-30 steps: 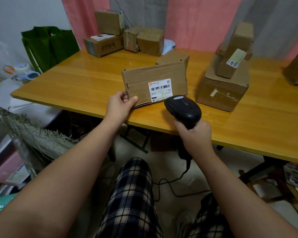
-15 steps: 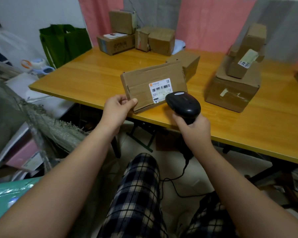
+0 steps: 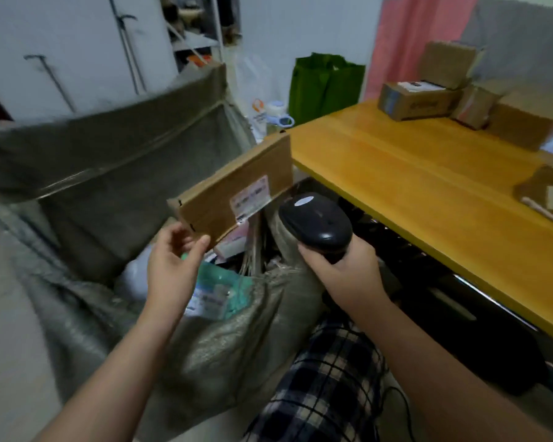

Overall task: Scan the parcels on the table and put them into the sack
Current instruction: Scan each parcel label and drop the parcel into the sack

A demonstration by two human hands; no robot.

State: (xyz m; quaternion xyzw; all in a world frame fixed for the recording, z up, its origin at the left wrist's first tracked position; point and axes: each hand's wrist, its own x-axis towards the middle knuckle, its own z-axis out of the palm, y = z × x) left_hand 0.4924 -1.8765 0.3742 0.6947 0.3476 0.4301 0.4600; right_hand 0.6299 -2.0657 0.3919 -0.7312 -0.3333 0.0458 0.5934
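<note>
Our left hand [image 3: 173, 266], held up, pinches the box [image 3: 233, 189] by its lower corner between thumb and fingers [image 3: 180, 232]. Our right hand [image 3: 342, 269] wraps round the scanner [image 3: 316, 224]; both bare forearms stretch forward.

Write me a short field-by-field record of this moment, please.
left hand: pinches the parcel by its lower corner
parcel: tilted, label toward the camera, above the mouth of the sack, off the table
right hand: grips the scanner
sack: open, a teal packet inside
table: more boxes at its far end
stage: parcel not yet in the sack
</note>
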